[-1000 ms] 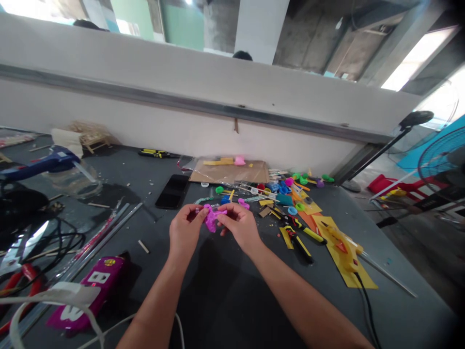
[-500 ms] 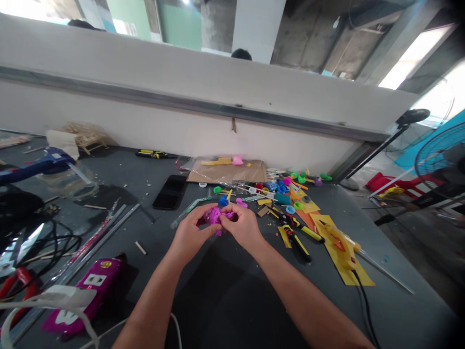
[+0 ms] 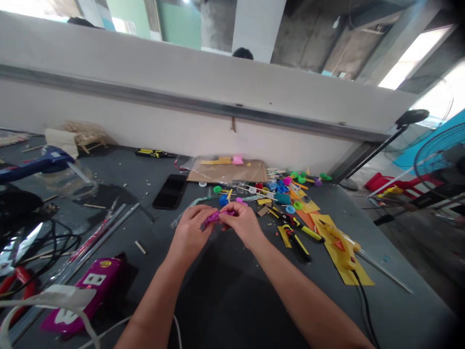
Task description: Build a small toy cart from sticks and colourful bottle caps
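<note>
Between my two hands is a small, crumpled purple piece [image 3: 213, 219], thin and shiny like foil or soft plastic; its exact kind I cannot make out. My left hand [image 3: 192, 231] pinches its left side, with the fingers curled over it. At its right end the thumb and fingertips of my right hand [image 3: 242, 222] are pressed together on it. Much of the piece is hidden by the fingers. Just beyond the hands lie a blue plastic part [image 3: 224, 200], a pink part [image 3: 240, 201] and a clear tube-like strip [image 3: 181, 215].
A black phone [image 3: 170, 192] lies left of centre. Cardboard [image 3: 228, 172] sits by the partition. Small coloured parts, pliers [image 3: 298, 243] and a yellow glue gun [image 3: 341, 246] with its cord are to the right. A purple power strip [image 3: 89, 293] and clear rods [image 3: 98, 237] lie left.
The purple piece has been turned or folded and shows less between my fingers. My left hand has rolled over it, its fingers now closer to the right hand.
</note>
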`<state>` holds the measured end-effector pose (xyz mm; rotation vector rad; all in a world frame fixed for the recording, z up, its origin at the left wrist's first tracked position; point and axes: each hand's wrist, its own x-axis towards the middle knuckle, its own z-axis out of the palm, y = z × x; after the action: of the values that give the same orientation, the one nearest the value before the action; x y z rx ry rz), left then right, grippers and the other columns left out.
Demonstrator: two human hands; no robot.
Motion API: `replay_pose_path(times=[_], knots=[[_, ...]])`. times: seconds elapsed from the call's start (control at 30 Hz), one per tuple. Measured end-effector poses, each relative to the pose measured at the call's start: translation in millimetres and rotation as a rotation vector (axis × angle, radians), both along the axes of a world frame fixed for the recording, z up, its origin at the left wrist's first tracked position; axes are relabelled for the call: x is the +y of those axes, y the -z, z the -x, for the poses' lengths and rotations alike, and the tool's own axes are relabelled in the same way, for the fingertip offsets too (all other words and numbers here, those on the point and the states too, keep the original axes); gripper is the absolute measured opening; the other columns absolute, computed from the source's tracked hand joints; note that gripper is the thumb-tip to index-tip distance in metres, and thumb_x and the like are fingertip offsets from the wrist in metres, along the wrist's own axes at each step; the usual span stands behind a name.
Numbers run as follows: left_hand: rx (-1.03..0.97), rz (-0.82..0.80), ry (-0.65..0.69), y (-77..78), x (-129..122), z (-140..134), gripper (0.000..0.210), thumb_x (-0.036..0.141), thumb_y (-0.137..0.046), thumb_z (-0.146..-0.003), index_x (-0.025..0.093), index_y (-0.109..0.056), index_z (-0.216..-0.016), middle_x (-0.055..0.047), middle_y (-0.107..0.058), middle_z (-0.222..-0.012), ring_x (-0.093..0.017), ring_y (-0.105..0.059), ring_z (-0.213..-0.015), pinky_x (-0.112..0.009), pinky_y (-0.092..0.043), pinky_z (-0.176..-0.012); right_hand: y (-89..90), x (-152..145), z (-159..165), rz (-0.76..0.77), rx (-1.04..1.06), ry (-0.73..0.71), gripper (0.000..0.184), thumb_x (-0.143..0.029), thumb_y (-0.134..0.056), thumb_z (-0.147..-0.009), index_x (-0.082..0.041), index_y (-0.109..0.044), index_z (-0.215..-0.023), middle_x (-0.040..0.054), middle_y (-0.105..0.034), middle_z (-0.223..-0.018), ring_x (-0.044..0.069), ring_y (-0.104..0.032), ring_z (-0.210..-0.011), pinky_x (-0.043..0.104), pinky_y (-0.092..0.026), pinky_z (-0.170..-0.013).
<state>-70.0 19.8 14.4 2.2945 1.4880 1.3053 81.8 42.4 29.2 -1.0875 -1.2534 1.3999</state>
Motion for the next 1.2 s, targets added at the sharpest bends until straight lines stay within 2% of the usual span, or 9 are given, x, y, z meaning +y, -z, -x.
replay_pose_path(times=[0.17,0.33,0.43,0.63,0.77,0.87,0.97,1.07,1.2], knots=[[0.106,-0.019,-0.079,0.9,2.5,8.8,0.023,0.020,-0.053,-0.081,0.021,-0.063,-0.102,-0.007,-0.062,-0.102,-0.020,-0.054,-0.097,-0.036,-0.044,-0.088,-10.9,-0.3,-7.5,0.168,0.246,-0.103,0.017,-0.023,-0.072,-0.061,-0.016,-0.060,-0.070,-0.0044,-0.056,-0.053,0.007,-0.052,-0.047,0.019,-0.047,-0.044],[0.120,0.018,-0.389,0.8,10.0,39.4,0.027,0.019,-0.048,-0.080,0.017,-0.062,-0.103,-0.013,-0.057,-0.112,-0.026,-0.053,-0.101,-0.041,-0.042,-0.090,-22.8,-0.1,-19.5,0.202,0.487,-0.215,0.018,-0.022,-0.068,-0.069,-0.020,-0.061,-0.085,-0.0058,-0.053,-0.061,0.005,-0.050,-0.054,0.015,-0.045,-0.048],[0.130,0.061,-0.486,5.5,13.7,58.1,0.031,0.013,-0.046,-0.075,0.017,-0.063,-0.101,-0.013,-0.055,-0.113,-0.028,-0.052,-0.104,-0.043,-0.042,-0.092,-22.6,0.5,-21.0,0.243,0.514,-0.241,0.016,-0.025,-0.066,-0.073,-0.020,-0.061,-0.087,-0.0050,-0.051,-0.063,0.005,-0.049,-0.055,0.015,-0.044,-0.048],[0.276,0.152,-0.411,28.1,15.5,69.8,0.043,0.001,-0.047,-0.058,0.019,-0.064,-0.093,-0.013,-0.056,-0.117,-0.031,-0.045,-0.118,-0.047,-0.038,-0.096,-15.4,0.6,-16.1,0.315,0.543,-0.254,0.014,-0.027,-0.065,-0.074,-0.019,-0.061,-0.085,-0.0033,-0.054,-0.069,0.005,-0.050,-0.058,0.016,-0.046,-0.052],[0.326,0.235,-0.338,25.2,12.5,59.4,0.043,0.000,-0.047,-0.054,0.018,-0.066,-0.088,-0.015,-0.057,-0.120,-0.036,-0.038,-0.125,-0.061,-0.027,-0.099,-12.5,1.2,-13.6,0.391,0.609,-0.273,0.011,-0.023,-0.060,-0.076,-0.017,-0.060,-0.084,-0.0026,-0.055,-0.069,0.006,-0.052,-0.059,0.017,-0.046,-0.053],[0.162,0.187,-0.336,9.7,8.6,40.5,0.043,0.001,-0.047,-0.060,0.021,-0.065,-0.093,-0.011,-0.057,-0.123,-0.033,-0.039,-0.125,-0.061,-0.022,-0.102,-10.7,0.7,-11.1,0.389,0.614,-0.281,0.014,-0.018,-0.059,-0.071,-0.017,-0.058,-0.086,-0.0031,-0.055,-0.066,0.007,-0.053,-0.059,0.019,-0.046,-0.056],[-0.250,0.212,-0.170,-2.1,3.5,13.4,0.034,0.014,-0.044,-0.078,0.020,-0.061,-0.107,-0.009,-0.064,-0.111,-0.024,-0.056,-0.107,-0.043,-0.041,-0.095,-5.6,0.2,-6.7,0.306,0.492,-0.249,0.021,-0.021,-0.063,-0.069,-0.019,-0.056,-0.088,-0.0035,-0.057,-0.068,0.009,-0.055,-0.061,0.022,-0.047,-0.059],[-0.685,0.459,0.028,-2.0,-1.9,-12.0,0.034,0.033,-0.047,-0.083,0.017,-0.060,-0.110,-0.010,-0.065,-0.108,-0.023,-0.063,-0.093,-0.039,-0.051,-0.083,2.8,0.6,-2.1,0.043,0.212,-0.105,0.022,-0.023,-0.066,-0.067,-0.020,-0.056,-0.087,-0.0022,-0.059,-0.075,0.011,-0.056,-0.067,0.025,-0.047,-0.065],[-0.961,0.636,0.092,4.2,-5.4,-28.6,0.041,0.038,-0.057,-0.077,0.015,-0.061,-0.110,-0.010,-0.066,-0.108,-0.024,-0.062,-0.098,-0.039,-0.050,-0.085,11.7,-1.4,1.2,-0.344,-0.243,0.064,0.013,-0.017,-0.059,-0.072,-0.020,-0.060,-0.084,0.0002,-0.062,-0.081,0.014,-0.057,-0.074,0.028,-0.046,-0.071]])
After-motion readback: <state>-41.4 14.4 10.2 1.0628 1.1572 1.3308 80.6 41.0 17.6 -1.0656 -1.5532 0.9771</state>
